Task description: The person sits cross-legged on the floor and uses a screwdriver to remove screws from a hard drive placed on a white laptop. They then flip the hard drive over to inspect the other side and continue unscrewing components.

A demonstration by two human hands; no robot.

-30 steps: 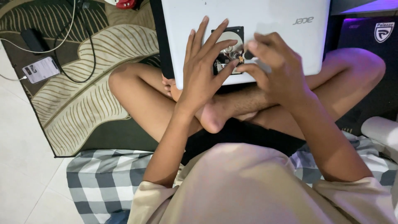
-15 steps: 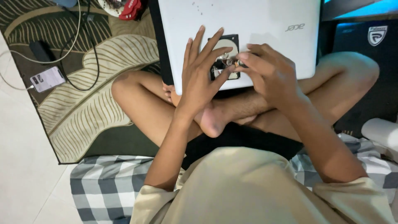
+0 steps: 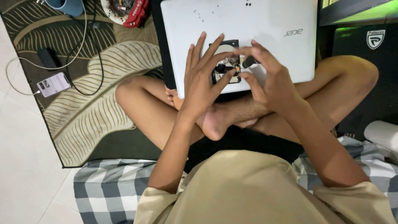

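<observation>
A closed white laptop (image 3: 265, 25) lies across my crossed legs. On its lid sits an opened hard disk drive (image 3: 226, 62) with its shiny platter and inner parts showing. My left hand (image 3: 203, 79) rests on the drive's left side, fingers spread, fingertips holding it down. My right hand (image 3: 267, 79) is at the drive's right edge, fingers pinched around a small black-handled tool (image 3: 250, 62) whose tip points into the drive. The hands hide much of the drive.
A leaf-patterned rug (image 3: 95, 103) lies to the left with a phone (image 3: 53, 84) on a white cable, a black adapter (image 3: 47, 58), a blue cup (image 3: 66, 6) and a red object (image 3: 134, 12). A checked cloth (image 3: 103, 191) is under me. A dark box (image 3: 373, 45) stands at right.
The view has shifted so the laptop and hands sit a little lower and to the right. My right hand has opened slightly and now shows the black tool at the drive.
</observation>
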